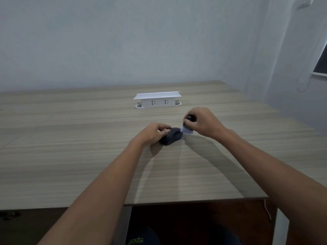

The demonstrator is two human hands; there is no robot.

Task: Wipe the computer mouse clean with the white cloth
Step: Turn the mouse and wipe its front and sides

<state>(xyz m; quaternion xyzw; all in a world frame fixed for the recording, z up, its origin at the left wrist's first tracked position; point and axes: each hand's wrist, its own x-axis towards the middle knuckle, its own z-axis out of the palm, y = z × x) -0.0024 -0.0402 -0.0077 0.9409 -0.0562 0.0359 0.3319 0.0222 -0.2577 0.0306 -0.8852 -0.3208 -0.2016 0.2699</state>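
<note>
A dark grey computer mouse [171, 138] lies on the wooden table [70, 138], a little right of the middle. My left hand [154, 133] grips its left side, fingers curled over the top. My right hand [203, 123] is closed around the white cloth [187, 130], whose lower edge touches the far right end of the mouse. A round black end [192, 118] sticks out of the top of that fist; I cannot tell what it belongs to. Most of the cloth is hidden inside the hand.
A white pop-up socket box [157, 100] stands on the table behind the hands. The table's front edge [194, 201] runs close to me, with dark floor below it. A wall corner and a window [321, 62] are at the right.
</note>
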